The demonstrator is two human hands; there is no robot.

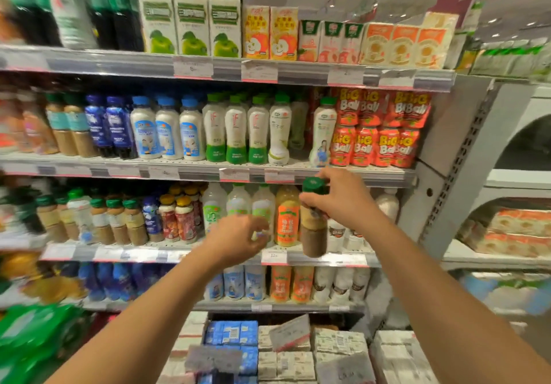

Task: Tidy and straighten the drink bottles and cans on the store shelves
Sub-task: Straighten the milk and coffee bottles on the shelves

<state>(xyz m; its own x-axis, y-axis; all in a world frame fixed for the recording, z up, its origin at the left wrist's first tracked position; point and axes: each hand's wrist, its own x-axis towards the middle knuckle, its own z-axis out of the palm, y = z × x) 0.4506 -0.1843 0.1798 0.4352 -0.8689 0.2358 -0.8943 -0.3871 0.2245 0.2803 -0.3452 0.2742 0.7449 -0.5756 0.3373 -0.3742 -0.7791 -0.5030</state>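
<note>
A brown drink bottle (pixel 313 219) with a green cap was held upright in the air in front of the third shelf (pixel 313 259) from the top, clear of the shelf board and just right of an orange juice bottle (pixel 287 216) that stood on it. The right hand (pixel 337 201) grasped the brown bottle at its neck and shoulder, fingers and thumb curled round it just below the cap. The left hand (pixel 238 239) reached toward the same shelf lower and to the left, its fingers loosely curled in front of a pale bottle with a green label (pixel 264 204); it was blurred, and whether it touched or pinched anything could not be told.

Along that shelf, left of the orange juice bottle, stood more pale green-labelled bottles, then red-labelled bottles with yellow caps (pixel 185 219) and a row of brown bottles with green caps (pixel 119 222). White bottles (pixel 338 234) stood behind and to the right of the held one.

The shelf above carried white bottles with green caps (pixel 235 133), white bottles with blue caps (pixel 168 128), dark blue bottles (pixel 114 125) and red snack packs (pixel 384 130) at the right end. On the top shelf stood tall cartons with green apples (pixel 190 21) and smaller orange and yellow cartons (pixel 283 34). Below the hands, a lower shelf held blue, orange and white bottles, and boxed goods (pixel 337 345) were stacked at the bottom.
</note>
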